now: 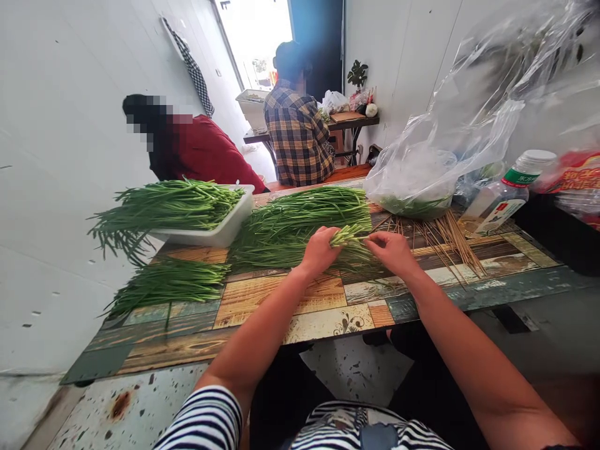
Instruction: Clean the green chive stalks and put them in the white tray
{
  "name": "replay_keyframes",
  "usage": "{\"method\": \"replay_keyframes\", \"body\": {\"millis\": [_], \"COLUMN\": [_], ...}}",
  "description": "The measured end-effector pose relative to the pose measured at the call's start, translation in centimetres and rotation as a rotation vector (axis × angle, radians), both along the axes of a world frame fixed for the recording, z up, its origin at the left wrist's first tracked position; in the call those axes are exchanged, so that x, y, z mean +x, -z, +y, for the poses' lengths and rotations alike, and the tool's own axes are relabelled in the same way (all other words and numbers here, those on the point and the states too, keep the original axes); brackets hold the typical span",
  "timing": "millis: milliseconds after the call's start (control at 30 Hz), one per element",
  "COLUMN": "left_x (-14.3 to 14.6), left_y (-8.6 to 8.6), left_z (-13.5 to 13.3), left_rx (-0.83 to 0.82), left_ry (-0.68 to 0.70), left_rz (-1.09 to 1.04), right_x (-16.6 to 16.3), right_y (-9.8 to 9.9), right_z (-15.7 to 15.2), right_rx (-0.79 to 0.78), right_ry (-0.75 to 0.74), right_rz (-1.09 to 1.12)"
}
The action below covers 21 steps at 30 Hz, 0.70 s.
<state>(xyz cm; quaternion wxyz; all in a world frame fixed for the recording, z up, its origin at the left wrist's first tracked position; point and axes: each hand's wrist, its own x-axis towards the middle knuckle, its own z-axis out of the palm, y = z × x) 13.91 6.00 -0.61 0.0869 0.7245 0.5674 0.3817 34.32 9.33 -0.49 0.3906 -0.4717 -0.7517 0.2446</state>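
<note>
My left hand (319, 249) is closed round a small bunch of green stalks (347, 235), their cut ends sticking out to the right. My right hand (391, 248) pinches at those ends, fingers closed. Both hands hover over a big heap of green stalks (300, 220) on the patterned table (281, 306). A pile of thin wooden skewers (445, 240) lies just right of my right hand.
A white tray (220, 232) heaped with stalks sits at the left, a smaller bunch (171, 282) in front of it. Clear plastic bags (422, 169) and a bottle (501, 197) stand at the right. Two people (297, 134) sit beyond the table.
</note>
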Motion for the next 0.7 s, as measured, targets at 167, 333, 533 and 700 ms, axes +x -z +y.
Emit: {"method": "replay_keyframes", "body": {"millis": [167, 333, 533, 700], "left_x": [0.1, 0.2, 0.2, 0.3], "left_y": [0.0, -0.1, 0.1, 0.1], "left_z": [0.0, -0.1, -0.1, -0.2], "left_rx": [0.011, 0.015, 0.036, 0.04], "left_ry": [0.001, 0.011, 0.014, 0.0], "left_rz": [0.016, 0.04, 0.049, 0.046], "right_x": [0.3, -1.4, -1.9, 0.3], "right_y": [-0.9, -1.1, 0.6, 1.1], "right_z": [-0.3, -0.7, 0.7, 1.9], "right_rx": [0.169, 0.373, 0.165, 0.134], "right_ry": [0.091, -0.129, -0.016, 0.217], "right_rz": [0.05, -0.028, 0.169, 0.195]}}
